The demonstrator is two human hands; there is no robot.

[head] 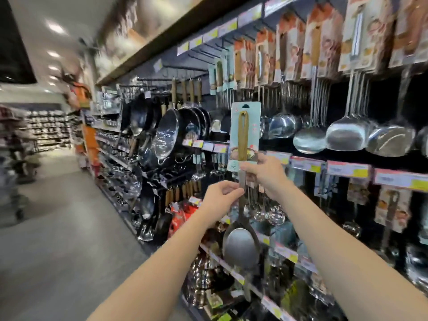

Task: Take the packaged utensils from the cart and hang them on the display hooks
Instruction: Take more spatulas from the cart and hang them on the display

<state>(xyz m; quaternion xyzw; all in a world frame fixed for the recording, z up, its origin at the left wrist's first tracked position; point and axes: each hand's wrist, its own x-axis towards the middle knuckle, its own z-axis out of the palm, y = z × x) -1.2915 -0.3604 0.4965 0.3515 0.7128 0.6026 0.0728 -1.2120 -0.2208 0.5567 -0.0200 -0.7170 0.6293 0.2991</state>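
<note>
I hold a packaged utensil upright in front of the display: a metal ladle (pixel 241 247) with a wooden handle on a pale blue card (pixel 245 126). My right hand (pixel 264 172) grips the bottom of the card. My left hand (pixel 221 195) pinches the metal shaft just below it. The card's hang hole is at its top, below a row of similar blue-carded utensils (pixel 220 76) on the upper display hooks (pixel 196 53). Several hooks to the left of those stand bare. The cart is not clearly in view.
Orange-carded ladles and spatulas (pixel 347 89) hang at the upper right. Woks and pans (pixel 171 128) hang to the left. Price-tag rails (pixel 347 169) run along the shelf edges. Lower shelves hold steel ware. The aisle floor (pixel 58 228) opens to the left.
</note>
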